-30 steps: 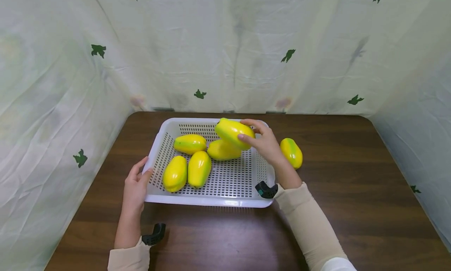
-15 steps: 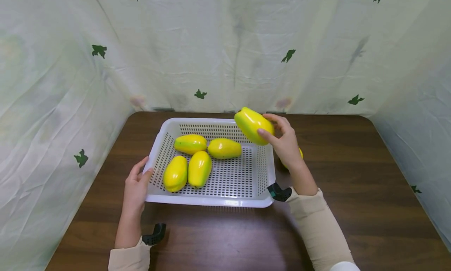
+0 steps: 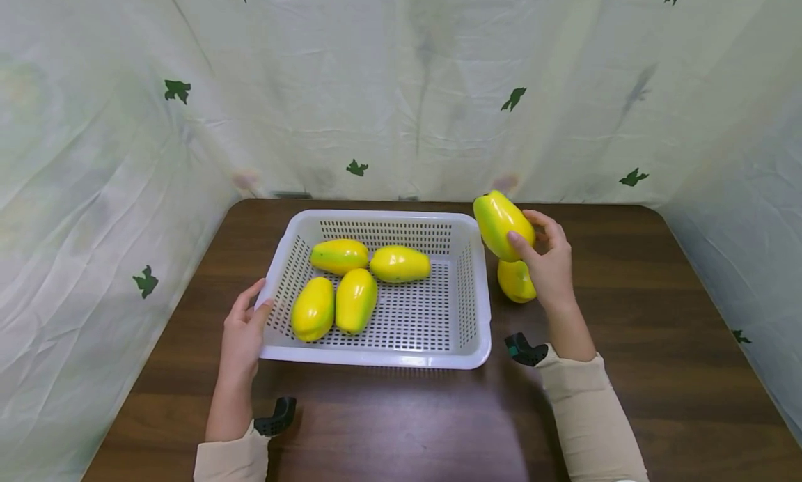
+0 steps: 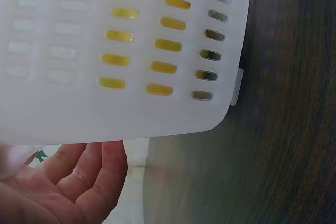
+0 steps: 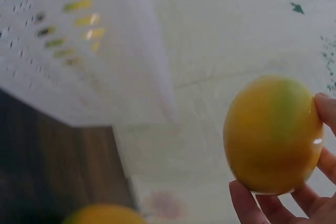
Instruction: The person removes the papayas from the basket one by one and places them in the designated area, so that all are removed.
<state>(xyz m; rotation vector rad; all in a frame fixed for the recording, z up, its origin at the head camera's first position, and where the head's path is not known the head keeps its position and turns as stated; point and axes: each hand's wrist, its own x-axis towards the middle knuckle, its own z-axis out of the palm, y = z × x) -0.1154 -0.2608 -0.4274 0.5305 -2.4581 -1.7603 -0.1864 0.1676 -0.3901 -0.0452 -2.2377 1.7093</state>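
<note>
My right hand (image 3: 551, 265) holds a glossy yellow papaya (image 3: 501, 224) with a green streak, in the air just right of the basket's far right corner. In the right wrist view, the thumb and fingers wrap one side of this papaya (image 5: 274, 135). A second papaya (image 3: 516, 283) lies on the table below it, partly covered. With my left hand (image 3: 243, 332) I grip the left rim of a white perforated plastic basket (image 3: 376, 359), thumb over the edge. Inside, several papayas (image 3: 355, 301) lie grouped toward the left. The left wrist view shows fingers (image 4: 113, 174) curled at the rim.
The basket stands on a dark brown wooden table (image 3: 626, 329). Pale cloth (image 3: 401, 120) with green leaf shapes hangs behind and at both sides, close to the table's edges. Black wrist cameras (image 3: 525, 350) sit on both wrists.
My right hand has carried the papaya rightward, from above the basket to beyond its right rim. The left hand and the basket have stayed put.
</note>
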